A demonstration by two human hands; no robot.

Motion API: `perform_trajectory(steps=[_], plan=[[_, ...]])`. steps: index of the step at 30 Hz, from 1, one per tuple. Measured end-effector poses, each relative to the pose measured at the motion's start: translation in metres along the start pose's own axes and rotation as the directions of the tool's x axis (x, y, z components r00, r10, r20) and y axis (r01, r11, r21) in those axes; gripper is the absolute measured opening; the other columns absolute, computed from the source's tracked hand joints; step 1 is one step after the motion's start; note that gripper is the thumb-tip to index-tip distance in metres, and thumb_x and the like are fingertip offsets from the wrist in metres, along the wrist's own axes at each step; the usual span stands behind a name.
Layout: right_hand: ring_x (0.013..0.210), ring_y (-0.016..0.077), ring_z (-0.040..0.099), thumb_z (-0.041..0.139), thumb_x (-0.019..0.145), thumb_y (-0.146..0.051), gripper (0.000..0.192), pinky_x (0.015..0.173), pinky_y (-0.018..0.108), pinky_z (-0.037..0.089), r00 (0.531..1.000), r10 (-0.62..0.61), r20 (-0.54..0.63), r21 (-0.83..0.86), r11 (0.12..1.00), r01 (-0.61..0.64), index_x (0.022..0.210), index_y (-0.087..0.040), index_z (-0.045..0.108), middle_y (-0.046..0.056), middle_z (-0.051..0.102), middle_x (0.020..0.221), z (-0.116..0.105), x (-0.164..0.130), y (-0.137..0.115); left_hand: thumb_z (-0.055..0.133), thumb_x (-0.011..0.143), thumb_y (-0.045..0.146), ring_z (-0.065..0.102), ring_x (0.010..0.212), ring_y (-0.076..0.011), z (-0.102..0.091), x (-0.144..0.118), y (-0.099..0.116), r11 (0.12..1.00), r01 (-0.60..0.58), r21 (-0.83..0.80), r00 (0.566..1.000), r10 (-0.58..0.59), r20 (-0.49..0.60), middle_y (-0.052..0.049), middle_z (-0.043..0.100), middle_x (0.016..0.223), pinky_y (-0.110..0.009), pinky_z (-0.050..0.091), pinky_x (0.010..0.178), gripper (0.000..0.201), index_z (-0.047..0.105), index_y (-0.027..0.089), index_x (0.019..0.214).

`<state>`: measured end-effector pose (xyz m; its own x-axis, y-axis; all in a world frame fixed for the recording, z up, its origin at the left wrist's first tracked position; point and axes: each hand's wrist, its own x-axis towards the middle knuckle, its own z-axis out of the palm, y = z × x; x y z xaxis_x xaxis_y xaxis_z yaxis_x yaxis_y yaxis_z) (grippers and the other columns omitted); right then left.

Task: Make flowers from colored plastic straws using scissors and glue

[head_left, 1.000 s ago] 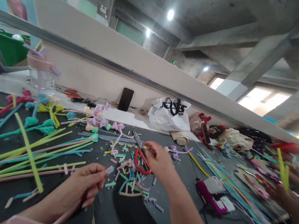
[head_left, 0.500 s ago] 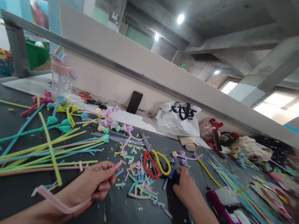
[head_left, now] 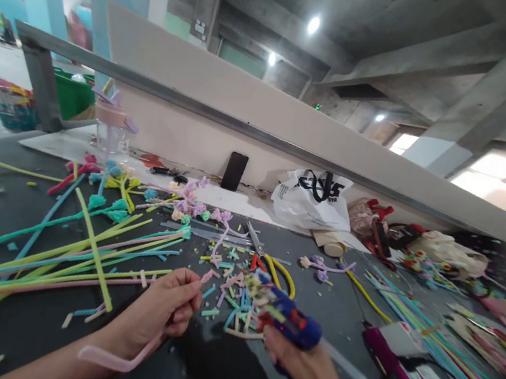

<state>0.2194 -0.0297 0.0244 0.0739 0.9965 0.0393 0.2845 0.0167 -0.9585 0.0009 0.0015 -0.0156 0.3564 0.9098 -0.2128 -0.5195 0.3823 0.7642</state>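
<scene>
Pinched in my left hand (head_left: 180, 302) is a pink pipe cleaner (head_left: 118, 360), its tip poking up past the fingers and its long end bent back under the wrist. My right hand (head_left: 287, 351) grips a dark blue hot glue gun (head_left: 297, 324) with a clear glue stick out of its back; the nozzle points left and is somewhat blurred. Scissors (head_left: 276, 271) with red and yellow handles lie just behind the gun, partly covered by it. Short cut pieces of pipe cleaner (head_left: 210, 313) are scattered between and beyond my hands.
Long pipe cleaners (head_left: 58, 269) lie at left, with finished fuzzy flowers (head_left: 190, 196) behind. A phone (head_left: 235, 171) leans on the back board near a white bag (head_left: 312, 198). To the right are a purple-and-white device (head_left: 398, 360) with cords and more pipe cleaners (head_left: 433, 346).
My right hand has lifted the glue gun off the table and brought it left, in front of the scissors. My left hand still holds the pink pipe cleaner in nearly the same place.
</scene>
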Motion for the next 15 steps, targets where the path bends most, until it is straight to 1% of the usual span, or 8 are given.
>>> perform_trajectory(steps=[2,3,5,8,10,13,15], plan=[[0.054,0.0162,0.057,0.065,0.064,-0.047,0.034,0.044,0.024,0.044,0.998,-0.026,0.062,-0.046,0.999,0.029,0.08,-0.017,0.064,0.007,0.066,0.07,0.028,-0.004,0.005,0.058,0.075,0.034,0.023,0.034,0.0001,-0.001,0.002,0.0,1.0,-0.001,0.013,1.0,0.001,-0.015,0.007,0.048,0.054,-0.013,0.012,0.031,0.024,0.042,0.018,0.069],[0.057,0.0173,0.059,0.064,0.066,-0.047,0.033,0.047,0.024,0.046,0.996,-0.051,0.073,-0.056,0.997,0.055,0.08,-0.018,0.064,0.007,0.066,0.071,0.038,-0.004,0.007,0.058,0.075,0.035,0.024,0.034,-0.0003,-0.002,0.003,0.0,1.0,-0.001,0.024,1.0,0.001,-0.022,0.007,0.047,0.053,-0.013,0.013,0.03,0.024,0.042,0.018,0.068],[0.061,0.0185,0.061,0.06,0.069,-0.047,0.031,0.051,0.025,0.047,0.992,-0.102,0.076,-0.061,0.992,0.106,0.08,-0.018,0.062,0.007,0.066,0.071,0.049,-0.003,0.009,0.057,0.075,0.038,0.025,0.033,-0.001,-0.002,0.003,0.001,0.999,-0.014,0.042,0.999,0.015,-0.036,0.007,0.048,0.053,-0.013,0.016,0.029,0.025,0.041,0.019,0.068],[0.053,0.0169,0.06,0.057,0.071,-0.047,0.03,0.049,0.024,0.048,0.99,-0.119,0.073,-0.078,0.989,0.125,0.078,-0.018,0.061,0.005,0.064,0.063,0.053,-0.001,0.013,0.055,0.076,0.039,0.026,0.033,-0.0015,0.0,0.002,0.002,0.997,-0.048,0.058,0.997,0.051,-0.054,0.008,0.046,0.051,-0.013,0.021,0.028,0.026,0.041,0.019,0.068],[0.047,0.0166,0.059,0.056,0.071,-0.048,0.029,0.047,0.025,0.048,0.991,-0.12,0.051,-0.169,0.977,0.127,0.071,-0.019,0.06,0.003,0.061,0.055,0.052,-0.001,0.019,0.055,0.076,0.039,0.026,0.031,-0.0017,0.002,0.001,0.003,0.995,-0.055,0.079,0.995,0.061,-0.073,0.008,0.044,0.048,-0.014,0.023,0.028,0.026,0.04,0.019,0.068],[0.054,0.021,0.062,0.059,0.068,-0.048,0.027,0.051,0.028,0.051,0.98,-0.196,-0.025,-0.339,0.924,0.176,0.065,-0.021,0.061,0.004,0.061,0.053,0.053,-0.004,0.031,0.054,0.077,0.038,0.028,0.031,-0.0019,0.004,0.001,0.003,0.993,-0.061,0.102,0.992,0.071,-0.102,0.008,0.046,0.051,-0.014,0.025,0.028,0.024,0.041,0.019,0.07],[0.064,0.0243,0.064,0.06,0.066,-0.048,0.028,0.056,0.03,0.053,0.959,-0.276,-0.071,-0.409,0.885,0.224,0.07,-0.021,0.065,0.006,0.065,0.061,0.053,-0.006,0.037,0.053,0.077,0.036,0.029,0.031,-0.0016,0.004,0.003,0.001,0.992,-0.07,0.108,0.991,0.081,-0.108,0.008,0.048,0.054,-0.014,0.025,0.028,0.022,0.041,0.019,0.072]])
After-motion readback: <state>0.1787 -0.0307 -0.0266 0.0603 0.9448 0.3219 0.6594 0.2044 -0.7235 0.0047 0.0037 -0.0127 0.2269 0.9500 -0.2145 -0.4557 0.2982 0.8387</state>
